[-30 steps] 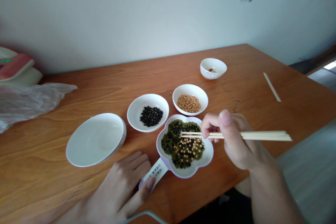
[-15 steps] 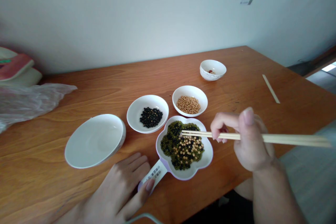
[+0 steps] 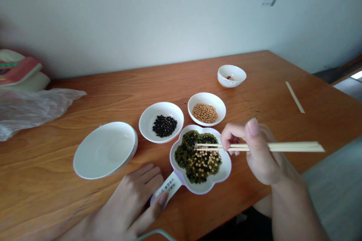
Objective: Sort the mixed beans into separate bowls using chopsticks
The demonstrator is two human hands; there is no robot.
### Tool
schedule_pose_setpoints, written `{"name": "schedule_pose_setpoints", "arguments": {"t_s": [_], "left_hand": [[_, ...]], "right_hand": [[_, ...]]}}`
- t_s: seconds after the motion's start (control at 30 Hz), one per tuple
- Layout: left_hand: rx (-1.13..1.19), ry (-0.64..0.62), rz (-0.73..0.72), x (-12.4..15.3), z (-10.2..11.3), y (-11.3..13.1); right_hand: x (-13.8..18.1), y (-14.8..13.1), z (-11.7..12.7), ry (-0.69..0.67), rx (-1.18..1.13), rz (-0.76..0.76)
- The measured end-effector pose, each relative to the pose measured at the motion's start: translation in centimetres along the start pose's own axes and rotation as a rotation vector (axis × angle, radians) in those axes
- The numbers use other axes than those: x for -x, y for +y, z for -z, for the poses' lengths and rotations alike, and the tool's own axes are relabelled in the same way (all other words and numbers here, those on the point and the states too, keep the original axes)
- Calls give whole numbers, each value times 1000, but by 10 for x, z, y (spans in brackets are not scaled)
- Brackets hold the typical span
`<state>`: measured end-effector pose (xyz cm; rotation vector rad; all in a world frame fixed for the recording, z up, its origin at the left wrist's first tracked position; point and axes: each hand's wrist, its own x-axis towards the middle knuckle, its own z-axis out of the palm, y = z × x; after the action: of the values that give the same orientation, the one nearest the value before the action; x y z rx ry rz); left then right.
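My right hand (image 3: 261, 150) is closed round a pair of wooden chopsticks (image 3: 296, 147). Their slightly parted tips reach into a white and lilac flower-shaped dish (image 3: 224, 165) of mixed green, black and tan beans (image 3: 198, 156); whether a bean sits at the tips I cannot make out. My left hand (image 3: 138, 196) grips the dish's labelled handle (image 3: 168, 187) between thumb and fingers. Just behind the dish stand a white bowl (image 3: 147, 120) with black beans (image 3: 164, 125) and another bowl (image 3: 222, 107) with soybeans (image 3: 205, 113).
A large white bowl (image 3: 104, 150) stands tilted at the left. A small patterned bowl (image 3: 232, 81) with a few bits inside is farther back. A pale strip (image 3: 295, 97) lies at the right; a clear plastic bag (image 3: 36, 107) lies at the far left on the wooden table (image 3: 127, 86).
The chopstick tips have spread apart a little and dipped slightly. My right hand has shifted a bit left. My left hand keeps its grip on the handle while the view has moved slightly.
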<state>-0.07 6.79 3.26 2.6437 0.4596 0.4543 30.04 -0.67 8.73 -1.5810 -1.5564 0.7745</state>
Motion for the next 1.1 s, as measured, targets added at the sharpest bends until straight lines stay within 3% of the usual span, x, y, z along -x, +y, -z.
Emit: {"name": "schedule_pose_setpoints", "arguments": {"t_s": [1.1], "left_hand": [[-25, -24, 10, 1, -2, 0]], "right_hand": [[-3, 7, -5, 40, 8, 26]]}}
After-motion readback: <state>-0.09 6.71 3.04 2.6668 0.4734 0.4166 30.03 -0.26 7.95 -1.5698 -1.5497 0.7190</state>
